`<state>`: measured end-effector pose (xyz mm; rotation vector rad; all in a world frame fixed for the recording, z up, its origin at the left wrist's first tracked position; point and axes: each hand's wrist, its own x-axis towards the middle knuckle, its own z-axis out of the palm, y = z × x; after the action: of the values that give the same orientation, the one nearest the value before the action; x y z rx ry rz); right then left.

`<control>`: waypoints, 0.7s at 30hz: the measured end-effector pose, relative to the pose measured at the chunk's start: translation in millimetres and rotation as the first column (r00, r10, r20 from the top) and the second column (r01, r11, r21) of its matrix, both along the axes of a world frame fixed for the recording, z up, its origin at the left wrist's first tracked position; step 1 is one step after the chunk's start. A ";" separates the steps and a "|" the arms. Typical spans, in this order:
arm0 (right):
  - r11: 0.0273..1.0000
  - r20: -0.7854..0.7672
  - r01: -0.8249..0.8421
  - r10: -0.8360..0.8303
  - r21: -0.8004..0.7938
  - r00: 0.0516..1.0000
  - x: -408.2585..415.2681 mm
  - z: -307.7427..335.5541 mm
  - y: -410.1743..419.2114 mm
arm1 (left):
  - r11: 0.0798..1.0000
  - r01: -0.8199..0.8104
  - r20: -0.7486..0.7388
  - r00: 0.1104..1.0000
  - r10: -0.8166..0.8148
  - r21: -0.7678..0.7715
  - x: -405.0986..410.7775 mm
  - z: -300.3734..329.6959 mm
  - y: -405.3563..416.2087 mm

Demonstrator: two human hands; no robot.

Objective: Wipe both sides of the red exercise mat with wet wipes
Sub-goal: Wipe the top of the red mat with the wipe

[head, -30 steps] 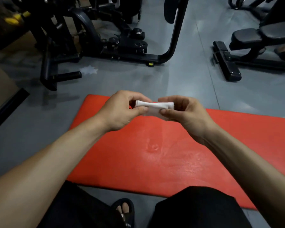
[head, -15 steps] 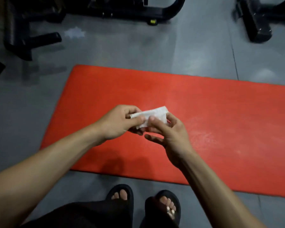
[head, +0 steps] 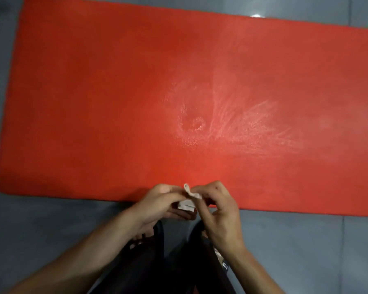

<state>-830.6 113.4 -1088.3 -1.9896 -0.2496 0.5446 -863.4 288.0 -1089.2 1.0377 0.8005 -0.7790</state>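
Red mat (head: 115, 102) beyond; left hand (head: 157, 205), right hand (head: 219, 211) pinch wipe (head: 188, 198).

Both bare forearms reach forward from the lower frame, wrists close together. The left hand (head: 157, 205) and right hand (head: 218, 211) meet at centre, fingers (head: 202, 190) curled, pinching a small crumpled white wet wipe (head: 188, 198) between them. The right hand's knuckles face up; the left palm is turned partly inward.
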 end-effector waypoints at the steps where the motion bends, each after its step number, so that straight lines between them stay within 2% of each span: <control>1: 0.999 0.018 -0.048 0.048 -0.018 0.999 -2.8 -3.6 -2.9 | 0.999 -0.033 -0.025 0.999 0.032 -0.008 -3.3 -2.4 -3.5; 4: 0.977 -0.017 -0.195 0.194 -0.087 0.981 -13.8 -15.0 -13.2 | 0.986 -0.157 -0.160 0.976 0.147 -0.052 -16.5 -11.9 -9.7; 6: 0.924 -0.059 -0.327 0.322 -0.198 0.945 -24.0 -19.6 -18.6 | 0.960 -0.260 -0.273 0.935 0.225 -0.101 -28.9 -17.6 -11.5; 9: 0.801 0.038 -0.451 0.505 -0.394 0.862 -36.6 -26.3 -18.9 | 0.970 -0.230 -0.317 0.928 0.195 -0.076 -43.0 -26.1 -14.4; 11: 0.794 0.120 -0.435 0.526 -0.425 0.842 -41.1 -32.2 -19.0 | 0.984 -0.165 -0.320 0.937 0.137 -0.061 -48.3 -28.5 -19.2; 13: 0.823 0.157 -0.398 0.492 -0.406 0.857 -42.0 -35.7 -21.9 | 0.992 -0.102 -0.279 0.957 0.077 -0.076 -47.5 -28.0 -22.1; 17: 0.870 0.094 -0.344 0.399 -0.354 0.912 -32.2 -32.2 -36.7 | 0.997 0.030 -0.238 0.970 -0.047 -0.074 -45.7 -26.6 -23.6; 19: 0.918 0.097 -0.145 0.193 -0.370 0.976 -12.0 -33.4 -51.2 | 0.997 0.075 -0.198 0.978 -0.070 0.017 -47.6 -30.1 -20.8; 21: 0.886 0.091 0.081 -0.044 -0.457 0.995 8.0 -36.5 -71.2 | 0.994 0.032 -0.175 0.984 -0.014 0.103 -50.4 -32.1 -15.0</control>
<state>-822.6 42.1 -1124.9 -2.4767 -0.1068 0.5175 -913.8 273.0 -1121.3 1.0845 0.9897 -0.8633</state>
